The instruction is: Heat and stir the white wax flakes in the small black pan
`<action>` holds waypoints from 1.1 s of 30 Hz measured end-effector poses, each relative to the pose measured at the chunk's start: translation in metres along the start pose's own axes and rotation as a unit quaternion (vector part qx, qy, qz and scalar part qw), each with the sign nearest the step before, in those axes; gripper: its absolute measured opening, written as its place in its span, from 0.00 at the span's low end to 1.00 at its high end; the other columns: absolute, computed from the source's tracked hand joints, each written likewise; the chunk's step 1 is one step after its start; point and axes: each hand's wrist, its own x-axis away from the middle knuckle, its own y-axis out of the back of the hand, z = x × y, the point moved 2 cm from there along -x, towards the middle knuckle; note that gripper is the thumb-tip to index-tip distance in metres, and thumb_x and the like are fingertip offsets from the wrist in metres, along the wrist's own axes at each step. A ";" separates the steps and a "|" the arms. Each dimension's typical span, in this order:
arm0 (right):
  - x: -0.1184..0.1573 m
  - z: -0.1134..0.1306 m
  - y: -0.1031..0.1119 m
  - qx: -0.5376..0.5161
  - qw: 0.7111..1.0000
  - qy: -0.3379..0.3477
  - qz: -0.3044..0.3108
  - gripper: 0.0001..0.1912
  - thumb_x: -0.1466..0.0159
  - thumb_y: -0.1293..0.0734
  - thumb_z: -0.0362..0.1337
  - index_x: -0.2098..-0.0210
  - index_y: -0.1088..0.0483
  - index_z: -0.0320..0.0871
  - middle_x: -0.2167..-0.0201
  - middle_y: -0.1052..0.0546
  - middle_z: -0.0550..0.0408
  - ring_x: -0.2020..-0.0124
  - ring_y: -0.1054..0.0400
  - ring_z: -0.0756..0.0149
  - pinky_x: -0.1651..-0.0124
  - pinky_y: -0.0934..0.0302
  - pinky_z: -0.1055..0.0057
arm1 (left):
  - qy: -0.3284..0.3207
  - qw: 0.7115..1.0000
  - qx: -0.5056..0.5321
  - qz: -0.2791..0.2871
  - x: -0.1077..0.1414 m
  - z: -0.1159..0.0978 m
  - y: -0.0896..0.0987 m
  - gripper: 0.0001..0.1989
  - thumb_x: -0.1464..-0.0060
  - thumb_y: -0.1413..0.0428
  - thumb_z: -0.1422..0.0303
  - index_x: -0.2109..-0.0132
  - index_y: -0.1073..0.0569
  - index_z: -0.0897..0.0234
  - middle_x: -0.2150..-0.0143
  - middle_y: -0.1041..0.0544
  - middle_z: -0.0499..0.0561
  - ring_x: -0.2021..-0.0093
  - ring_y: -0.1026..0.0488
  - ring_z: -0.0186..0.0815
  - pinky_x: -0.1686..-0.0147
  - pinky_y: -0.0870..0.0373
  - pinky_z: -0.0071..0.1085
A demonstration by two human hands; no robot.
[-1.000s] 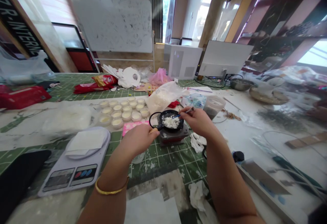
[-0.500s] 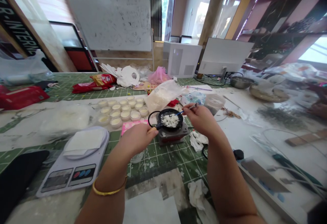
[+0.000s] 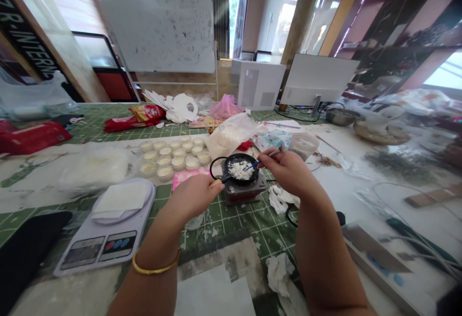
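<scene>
A small black pan (image 3: 257, 175) rests on a little square heater (image 3: 242, 196) in the middle of the table. White chunks (image 3: 238, 170) lie inside the pan. My left hand (image 3: 197, 192) is closed around the pan's handle (image 3: 217, 182), left of the heater. From the right, my right hand (image 3: 285, 168) pinches a thin blue stick (image 3: 257, 163), whose tip is among the white chunks. Left of the pan, several small cups (image 3: 178, 163) with pale contents stand in rows beside a pink patterned sheet (image 3: 182, 178).
A kitchen scale (image 3: 142, 217) with white paper is at the left. Behind the pan lies a plastic bag (image 3: 229, 135). Crumpled tissue (image 3: 278, 200) and a power strip (image 3: 382, 268) are at the right. A small clear dish (image 3: 195, 222) stands near my left wrist.
My right hand has moved slightly right, and the blue stick now reaches further into the white chunks. My left hand keeps its hold on the handle.
</scene>
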 end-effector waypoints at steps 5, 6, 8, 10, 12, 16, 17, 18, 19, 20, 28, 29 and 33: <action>-0.003 -0.002 -0.002 0.014 1.000 -0.022 0.001 0.19 0.39 0.44 0.43 0.73 0.27 0.40 0.72 0.26 0.50 0.70 0.35 0.67 0.67 0.47 0.71 | 0.000 1.000 -0.004 -0.004 0.001 -0.001 0.001 0.22 0.48 0.60 0.53 0.77 0.34 0.64 0.76 0.29 0.51 0.75 0.36 0.34 0.76 0.50 0.28; -0.004 -0.002 -0.003 0.003 1.000 -0.022 -0.005 0.19 0.39 0.44 0.43 0.73 0.27 0.39 0.71 0.26 0.50 0.70 0.35 0.67 0.67 0.47 0.72 | 0.001 1.000 -0.004 -0.004 0.001 -0.001 0.001 0.22 0.48 0.60 0.53 0.77 0.34 0.64 0.76 0.29 0.51 0.75 0.36 0.34 0.76 0.50 0.28; -0.004 -0.001 -0.006 -0.032 0.999 -0.004 0.007 0.19 0.39 0.44 0.44 0.72 0.27 0.40 0.70 0.25 0.51 0.70 0.35 0.68 0.67 0.46 0.72 | 0.000 1.000 0.000 -0.004 0.001 -0.001 0.001 0.22 0.48 0.60 0.53 0.77 0.35 0.64 0.76 0.28 0.52 0.75 0.36 0.33 0.77 0.50 0.28; -0.004 0.001 -0.011 -0.055 0.998 0.023 0.031 0.18 0.39 0.44 0.44 0.71 0.27 0.40 0.71 0.25 0.52 0.70 0.34 0.68 0.67 0.46 0.72 | -0.001 1.000 0.007 -0.004 0.001 -0.002 0.001 0.22 0.48 0.60 0.53 0.77 0.35 0.65 0.76 0.28 0.52 0.75 0.36 0.33 0.77 0.50 0.28; -0.005 0.002 -0.014 -0.048 0.998 0.035 0.026 0.17 0.39 0.44 0.43 0.70 0.27 0.40 0.72 0.25 0.52 0.70 0.34 0.68 0.66 0.46 0.72 | -0.002 1.000 0.011 -0.007 0.001 -0.002 0.002 0.23 0.48 0.60 0.53 0.77 0.34 0.65 0.76 0.28 0.52 0.76 0.36 0.33 0.77 0.50 0.28; -0.005 0.004 -0.018 -0.043 0.999 0.022 -0.025 0.17 0.39 0.44 0.43 0.70 0.28 0.41 0.69 0.25 0.51 0.67 0.33 0.67 0.64 0.45 0.71 | -0.005 1.000 0.013 -0.008 0.002 -0.002 0.002 0.22 0.48 0.60 0.53 0.77 0.35 0.65 0.76 0.28 0.52 0.76 0.36 0.33 0.77 0.51 0.29; -0.005 0.006 -0.019 -0.052 0.998 0.026 -0.027 0.17 0.38 0.44 0.43 0.70 0.28 0.41 0.69 0.25 0.51 0.67 0.33 0.67 0.64 0.45 0.72 | -0.007 1.000 0.013 -0.009 0.002 -0.002 0.001 0.22 0.48 0.60 0.53 0.77 0.35 0.65 0.76 0.28 0.51 0.75 0.36 0.33 0.77 0.51 0.28; -0.005 0.008 -0.020 -0.058 0.997 0.034 -0.023 0.17 0.38 0.44 0.43 0.70 0.28 0.41 0.69 0.25 0.52 0.67 0.33 0.67 0.64 0.45 0.72 | -0.008 1.000 0.013 -0.010 0.002 -0.002 0.001 0.22 0.48 0.60 0.53 0.77 0.35 0.65 0.76 0.28 0.51 0.75 0.36 0.33 0.77 0.50 0.28; -0.006 0.010 -0.022 -0.056 0.997 0.044 -0.018 0.17 0.38 0.44 0.43 0.69 0.28 0.41 0.70 0.25 0.52 0.67 0.33 0.67 0.64 0.46 0.72 | -0.009 1.000 0.014 -0.011 0.002 -0.001 0.001 0.22 0.48 0.60 0.53 0.77 0.35 0.64 0.76 0.28 0.51 0.75 0.36 0.33 0.77 0.50 0.28; -0.006 0.012 -0.023 -0.046 0.998 0.051 -0.013 0.17 0.38 0.44 0.42 0.69 0.28 0.41 0.71 0.25 0.52 0.68 0.33 0.68 0.65 0.46 0.72 | -0.010 1.000 0.014 -0.012 0.002 -0.001 0.001 0.22 0.48 0.60 0.53 0.77 0.34 0.64 0.76 0.28 0.51 0.75 0.36 0.33 0.77 0.50 0.28; -0.007 -0.002 -0.003 0.044 0.996 -0.042 -0.062 0.18 0.39 0.44 0.43 0.73 0.28 0.40 0.70 0.26 0.48 0.68 0.34 0.63 0.65 0.47 0.69 | -0.013 0.999 0.048 0.001 0.004 0.001 0.002 0.22 0.48 0.59 0.53 0.71 0.30 0.64 0.73 0.26 0.51 0.73 0.32 0.35 0.75 0.46 0.28; -0.006 -0.005 -0.001 0.053 0.996 -0.044 -0.057 0.17 0.40 0.43 0.42 0.74 0.28 0.40 0.71 0.26 0.48 0.68 0.35 0.63 0.65 0.47 0.69 | -0.013 0.999 0.049 -0.003 0.004 0.001 0.003 0.22 0.48 0.59 0.53 0.70 0.29 0.64 0.72 0.26 0.51 0.72 0.32 0.35 0.75 0.46 0.28; -0.007 -0.009 -0.001 0.025 0.999 -0.039 -0.029 0.15 0.40 0.43 0.41 0.74 0.29 0.41 0.70 0.26 0.50 0.69 0.34 0.65 0.66 0.46 0.70 | -0.011 0.999 0.041 -0.010 0.005 0.000 0.005 0.22 0.48 0.60 0.53 0.71 0.29 0.64 0.72 0.26 0.52 0.72 0.31 0.36 0.74 0.45 0.28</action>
